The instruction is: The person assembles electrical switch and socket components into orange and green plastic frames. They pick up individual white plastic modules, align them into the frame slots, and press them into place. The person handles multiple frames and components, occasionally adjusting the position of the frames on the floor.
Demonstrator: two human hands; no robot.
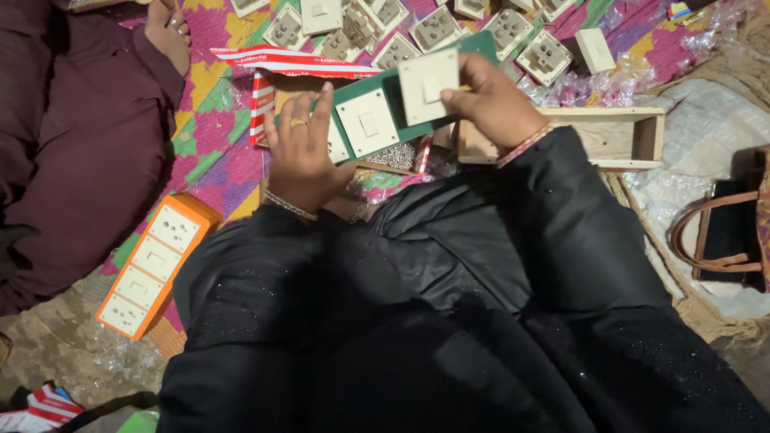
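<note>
My left hand [303, 152] grips the near left end of a long green panel [393, 100] that slants up to the right. One cream switch plate [367, 123] sits mounted on the panel beside that hand. My right hand [491, 103] holds a second cream switch plate [428, 85] by its right edge, pressed against the panel just right of the first one. Under the panel lies an open red-and-white striped carton [281, 68] with a heap of small screws [395, 155].
Several loose cream sockets [437, 28] lie on the colourful mat at the top. An open wooden box [618, 136] sits to the right, an orange socket strip [152, 269] to the lower left, a brown-handled bag [722, 232] far right. Another person in maroon [72, 144] sits at left.
</note>
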